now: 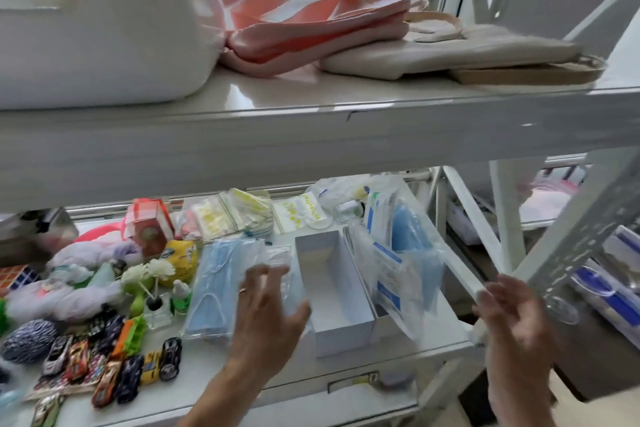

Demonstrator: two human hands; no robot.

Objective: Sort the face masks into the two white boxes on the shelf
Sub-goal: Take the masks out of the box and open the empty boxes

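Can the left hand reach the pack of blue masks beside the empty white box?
Probably yes: the left hand is at the right edge of the pack of blue masks, and nothing covers it.

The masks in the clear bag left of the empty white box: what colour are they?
Light blue: the masks show best in the head view.

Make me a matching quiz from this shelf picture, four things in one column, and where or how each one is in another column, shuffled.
1. pink bag
2. toy cars
3. left white box
4. right white box

A. holds mask packets
B. empty
C. on the upper shelf
D. front left of the lower shelf

Pairs: 1-C, 2-D, 3-B, 4-A
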